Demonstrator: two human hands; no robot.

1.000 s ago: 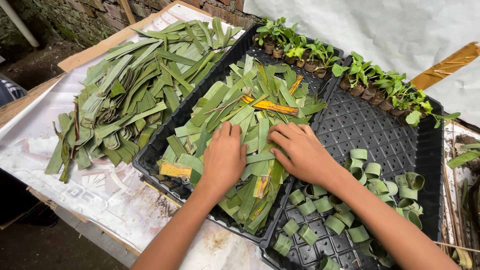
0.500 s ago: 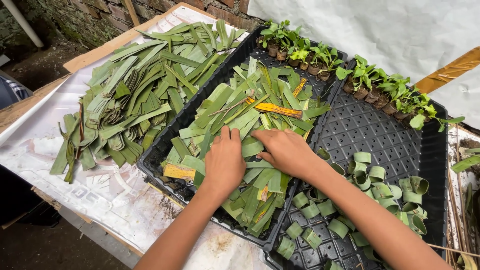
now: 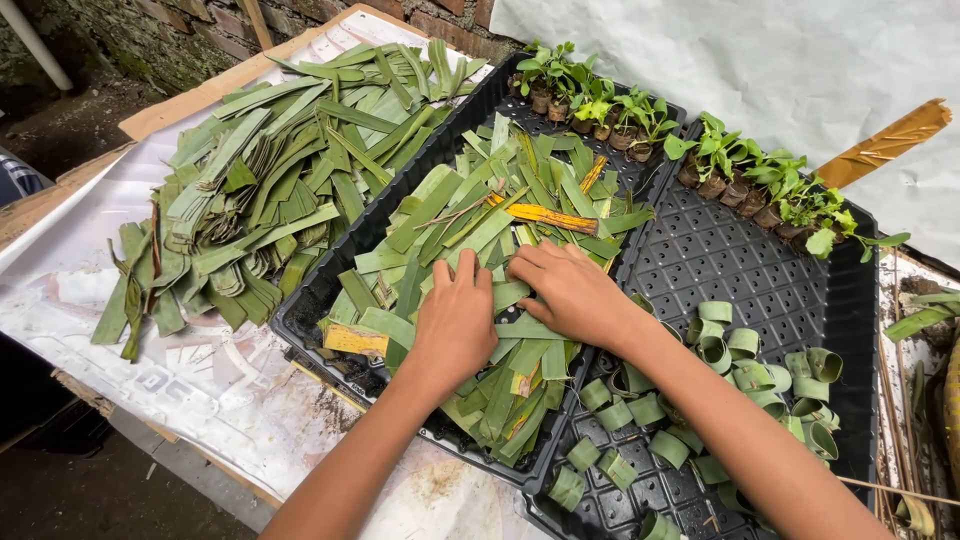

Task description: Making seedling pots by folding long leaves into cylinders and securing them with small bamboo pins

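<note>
Seedlings [image 3: 640,115], rolled leaf cups [image 3: 760,370] and a brick wall [image 3: 180,30].

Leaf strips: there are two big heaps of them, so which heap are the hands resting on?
The heap in the black tray, under the left hand and the right hand. The other heap lies untouched on the white sheet, left of the tray.

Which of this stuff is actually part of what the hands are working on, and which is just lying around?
In hand:
left hand and right hand, both pressed flat on the leaf strips
black tray holding those strips

Lying about:
loose leaf pile on the white sheet
rolled leaf cups
seedlings along the far edge
second black tray
</note>
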